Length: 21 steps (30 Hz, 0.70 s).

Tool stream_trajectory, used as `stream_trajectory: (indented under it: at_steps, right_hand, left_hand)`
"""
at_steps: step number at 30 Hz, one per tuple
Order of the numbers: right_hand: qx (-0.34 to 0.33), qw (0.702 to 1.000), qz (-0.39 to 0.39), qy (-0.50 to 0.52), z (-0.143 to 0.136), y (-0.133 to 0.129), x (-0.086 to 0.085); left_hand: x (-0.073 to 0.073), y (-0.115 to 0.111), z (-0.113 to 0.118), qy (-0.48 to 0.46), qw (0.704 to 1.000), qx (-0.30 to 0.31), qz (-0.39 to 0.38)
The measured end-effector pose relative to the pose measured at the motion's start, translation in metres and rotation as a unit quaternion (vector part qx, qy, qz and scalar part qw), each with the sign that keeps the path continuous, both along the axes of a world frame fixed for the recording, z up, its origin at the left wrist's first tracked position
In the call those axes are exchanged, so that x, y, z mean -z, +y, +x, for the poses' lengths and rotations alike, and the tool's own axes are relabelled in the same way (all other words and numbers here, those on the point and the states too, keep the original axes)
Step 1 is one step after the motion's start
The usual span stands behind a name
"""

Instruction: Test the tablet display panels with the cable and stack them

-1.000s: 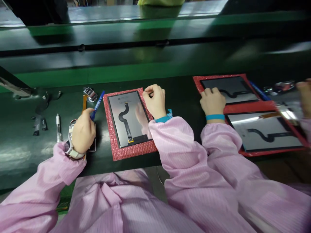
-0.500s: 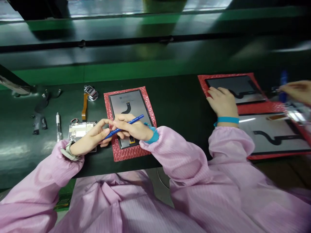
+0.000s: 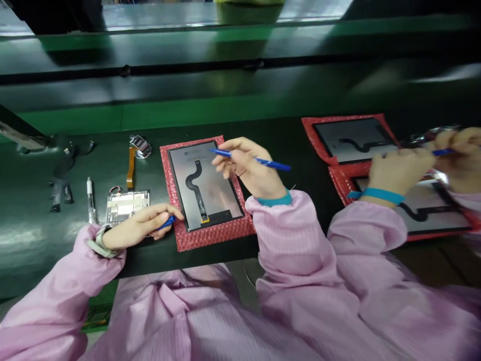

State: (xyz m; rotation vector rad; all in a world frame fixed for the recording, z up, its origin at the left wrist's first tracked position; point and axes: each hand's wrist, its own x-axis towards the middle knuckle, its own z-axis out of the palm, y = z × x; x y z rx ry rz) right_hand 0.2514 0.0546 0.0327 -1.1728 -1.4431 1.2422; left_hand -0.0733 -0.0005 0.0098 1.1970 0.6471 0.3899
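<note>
My right hand (image 3: 250, 168) is closed around a blue pen (image 3: 273, 164), held above the upper right edge of a display panel (image 3: 221, 185). In the closed fingers of my left hand (image 3: 145, 222) is a short blue pen cap (image 3: 166, 223), beside the panel's lower left edge. The panel lies back side up on a red bubble-wrap sheet (image 3: 214, 240). A curved black flex cable (image 3: 194, 185) runs down its back. Partly behind my left hand sits a small circuit board (image 3: 124, 204) with an orange ribbon cable (image 3: 131, 168) leading up from it.
A white-capped pen (image 3: 90, 195) and several black cables (image 3: 62, 175) lie at left. A metallic part (image 3: 142, 147) rests at the back. At right, a co-worker's hands (image 3: 402, 168) work over more panels (image 3: 353, 135) on red bubble wrap.
My hands have moved apart, separating the blue pen from its cap. My right hand moved up and right with the pen, uncovering the panel's flex cable. The co-worker's left hand moved right.
</note>
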Motion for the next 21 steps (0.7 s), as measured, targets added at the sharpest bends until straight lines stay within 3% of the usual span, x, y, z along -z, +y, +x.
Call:
stream_trajectory:
  at_steps: [2,4,9,12,15,21]
  right_hand:
    - [-0.009,1.000,0.011,0.011,-0.039,-0.006,0.007]
    - [-0.005,1.000,0.012,0.011,-0.054,-0.018,0.018]
    - [0.069,0.997,-0.024,0.003,-0.063,-0.061,0.052]
    - [0.149,0.988,0.017,-0.039,-0.068,-0.079,0.068]
    - [0.208,0.972,0.071,-0.080,-0.070,-0.083,0.075]
    - [0.192,0.973,0.071,-0.107,-0.068,-0.080,0.077]
  left_hand:
    - [0.000,-0.002,0.006,0.006,0.999,0.013,0.033]
    - [0.001,-0.005,0.009,0.006,0.999,0.005,0.044]
    - [0.012,-0.007,0.008,0.000,0.999,-0.015,0.043]
    - [0.015,-0.006,0.009,-0.001,0.999,-0.005,0.040]
    - [0.014,-0.006,0.011,0.002,0.999,0.008,0.037]
    - [0.011,-0.006,0.011,0.006,0.999,0.005,0.032]
